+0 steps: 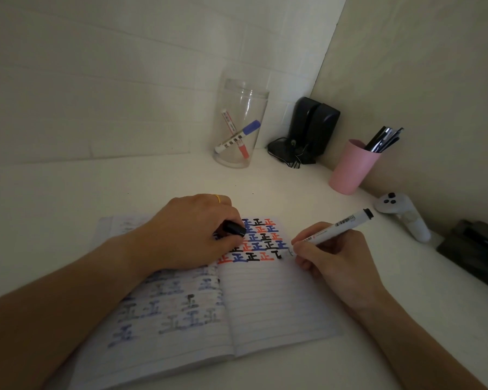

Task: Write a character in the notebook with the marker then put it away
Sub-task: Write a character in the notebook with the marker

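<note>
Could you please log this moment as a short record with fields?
right hand: grips black marker, tip on the page
left hand: holds black cap, pressing on notebook
character: partly drawn, end of the fourth row
clear jar: holds a red marker and a blue marker
pink cup: holds dark pens
task stage: writing, marker not yet put away

The notebook [265,305] lies open on the worktop [124,187]. Behind it stands a jar [241,122] holding 2 markers [238,136]. A cup [352,167] of pens [383,140] stands right of the jar.
</note>
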A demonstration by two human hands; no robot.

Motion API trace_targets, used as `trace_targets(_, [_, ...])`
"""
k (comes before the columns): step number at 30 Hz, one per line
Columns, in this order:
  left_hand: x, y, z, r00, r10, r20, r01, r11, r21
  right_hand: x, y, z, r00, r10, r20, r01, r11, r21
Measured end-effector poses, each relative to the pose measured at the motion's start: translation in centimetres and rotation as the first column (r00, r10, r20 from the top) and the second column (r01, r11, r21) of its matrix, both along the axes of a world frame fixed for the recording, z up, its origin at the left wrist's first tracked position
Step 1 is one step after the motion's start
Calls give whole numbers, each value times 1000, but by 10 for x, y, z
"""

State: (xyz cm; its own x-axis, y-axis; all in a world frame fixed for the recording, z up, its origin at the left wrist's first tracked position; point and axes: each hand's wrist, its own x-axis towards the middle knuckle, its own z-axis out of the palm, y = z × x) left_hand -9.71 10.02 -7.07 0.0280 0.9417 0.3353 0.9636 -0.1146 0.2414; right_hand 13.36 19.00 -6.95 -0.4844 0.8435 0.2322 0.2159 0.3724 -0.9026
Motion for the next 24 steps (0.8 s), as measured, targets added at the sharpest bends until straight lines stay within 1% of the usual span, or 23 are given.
trace_targets(5, [0, 0, 0, 1000, 2, 3, -2, 1000, 3, 2, 0, 0, 998, -2, -59, 0, 999, -34])
trace_targets(9, [0, 1, -1, 1000, -3, 0, 3, 1000, -3, 0, 1, -1, 1000, -12, -19, 12, 1000, -13])
trace_targets(13, [-1, 1, -1, 1000, 1, -2, -1, 1000, 4, 0, 3, -2, 998, -56, -19, 56, 998, -21])
trace_targets(18, [-1, 0, -1, 1000, -1, 4, 1, 1000, 6, 1, 0, 0, 998, 21, -60, -23, 999, -31])
trace_targets(24, [-1, 1, -2, 1000, 0, -1, 0, 1000, 6, 0, 0, 0, 998, 63, -3, -63, 998, 23])
